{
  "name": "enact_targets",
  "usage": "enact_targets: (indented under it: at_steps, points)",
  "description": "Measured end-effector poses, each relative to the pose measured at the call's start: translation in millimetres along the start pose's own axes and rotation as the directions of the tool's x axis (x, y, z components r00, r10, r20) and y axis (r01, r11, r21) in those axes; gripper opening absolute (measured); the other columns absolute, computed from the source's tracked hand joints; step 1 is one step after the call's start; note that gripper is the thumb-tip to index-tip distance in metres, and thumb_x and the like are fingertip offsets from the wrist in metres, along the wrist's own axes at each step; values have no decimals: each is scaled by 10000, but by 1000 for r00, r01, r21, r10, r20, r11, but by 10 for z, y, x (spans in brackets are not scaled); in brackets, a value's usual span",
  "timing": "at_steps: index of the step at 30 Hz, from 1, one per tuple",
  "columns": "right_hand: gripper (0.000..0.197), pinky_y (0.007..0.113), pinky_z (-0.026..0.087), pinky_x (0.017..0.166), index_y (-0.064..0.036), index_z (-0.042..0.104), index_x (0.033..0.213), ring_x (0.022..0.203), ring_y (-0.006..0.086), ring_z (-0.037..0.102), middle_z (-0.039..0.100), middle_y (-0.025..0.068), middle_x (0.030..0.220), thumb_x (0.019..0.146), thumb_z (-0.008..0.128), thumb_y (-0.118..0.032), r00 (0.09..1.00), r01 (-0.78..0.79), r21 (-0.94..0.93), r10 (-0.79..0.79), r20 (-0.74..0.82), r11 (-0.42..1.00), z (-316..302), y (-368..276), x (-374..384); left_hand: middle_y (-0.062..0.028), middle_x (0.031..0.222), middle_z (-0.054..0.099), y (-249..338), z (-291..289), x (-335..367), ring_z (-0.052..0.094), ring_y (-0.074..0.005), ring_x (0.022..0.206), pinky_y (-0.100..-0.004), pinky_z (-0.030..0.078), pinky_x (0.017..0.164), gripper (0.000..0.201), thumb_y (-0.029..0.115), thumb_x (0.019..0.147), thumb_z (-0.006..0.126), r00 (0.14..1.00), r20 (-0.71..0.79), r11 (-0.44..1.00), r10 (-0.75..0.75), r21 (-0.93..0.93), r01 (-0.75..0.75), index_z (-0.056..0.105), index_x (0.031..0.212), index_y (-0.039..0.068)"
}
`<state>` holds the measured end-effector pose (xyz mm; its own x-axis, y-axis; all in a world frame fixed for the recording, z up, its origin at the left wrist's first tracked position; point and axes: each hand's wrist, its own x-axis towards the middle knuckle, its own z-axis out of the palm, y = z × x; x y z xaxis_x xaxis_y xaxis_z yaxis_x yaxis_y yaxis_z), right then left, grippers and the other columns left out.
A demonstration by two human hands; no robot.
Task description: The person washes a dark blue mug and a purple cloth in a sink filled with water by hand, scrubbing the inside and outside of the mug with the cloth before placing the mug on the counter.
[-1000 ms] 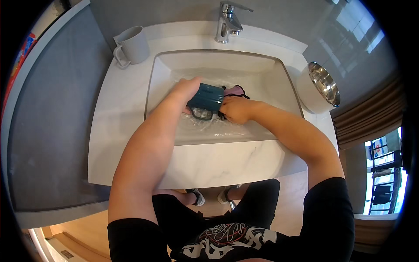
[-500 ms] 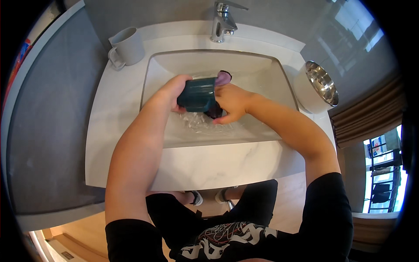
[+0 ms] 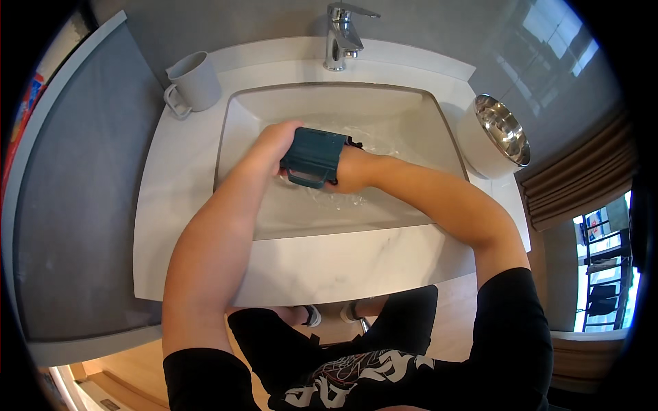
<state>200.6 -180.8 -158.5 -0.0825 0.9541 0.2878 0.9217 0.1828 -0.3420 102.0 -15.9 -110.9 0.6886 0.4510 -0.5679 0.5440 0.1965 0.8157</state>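
Note:
A dark teal mug (image 3: pixel 317 152) lies on its side over the sink basin, its handle toward me and its mouth to the right. My left hand (image 3: pixel 279 140) is wrapped round its base end. Into the mouth goes my right hand (image 3: pixel 354 168), its fingers hidden inside the mug along with most of a purple cloth. Only the dark edge of the cloth (image 3: pixel 354 142) peeks out at the rim beside the wrist. Water ripples in the white sink (image 3: pixel 288 218) beneath both hands.
A chrome faucet (image 3: pixel 339 41) stands behind the basin. At the left corner of the marble-look counter (image 3: pixel 329 264) is a grey pitcher (image 3: pixel 195 83) with a handle. On the right a white bowl (image 3: pixel 485 145) with a shiny metal inside rests tilted. A grey wall (image 3: pixel 75 198) borders the left side.
My right hand has pushed deeper into the mug, and the purple cloth that stuck out has mostly gone inside. The mug has rolled a little, bringing its handle toward me.

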Motion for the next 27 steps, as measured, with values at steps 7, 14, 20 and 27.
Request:
enact_targets:
  at_steps: [7,14,20,27]
  points:
    - [486,327,490,764,-98,584,1172,856,202,585,644,83,1013,717,749,-141,947,-308,586,300,115,749,-273,-241,83,-99,765,609,9,-42,48,579,-232,644,-411,418,505,417,458,838,588,983,-15,976,185,-110,-186,621,917,50]
    - [573,333,452,895,-108,556,1241,1036,172,540,613,55,1147,717,779,-178,865,-502,593,377,331,630,-599,-309,130,-89,777,609,22,-79,9,571,-195,594,-380,419,463,401,426,857,598,902,36,895,430,-149,-420,613,881,26]
    - [526,357,456,939,-75,544,1271,1106,181,556,603,55,1197,829,746,-276,769,-363,931,553,322,-38,-541,-286,126,-50,901,620,-34,-50,42,607,-160,750,-353,486,556,338,429,886,584,872,93,859,481,-251,-447,574,1010,115]
    - [510,341,479,894,-33,569,1217,1026,179,594,628,79,1159,850,723,-352,731,-417,901,634,253,121,-453,56,124,-67,982,618,-5,-87,24,614,-193,855,-398,510,663,461,497,856,618,957,206,976,205,-114,-185,557,1101,111]
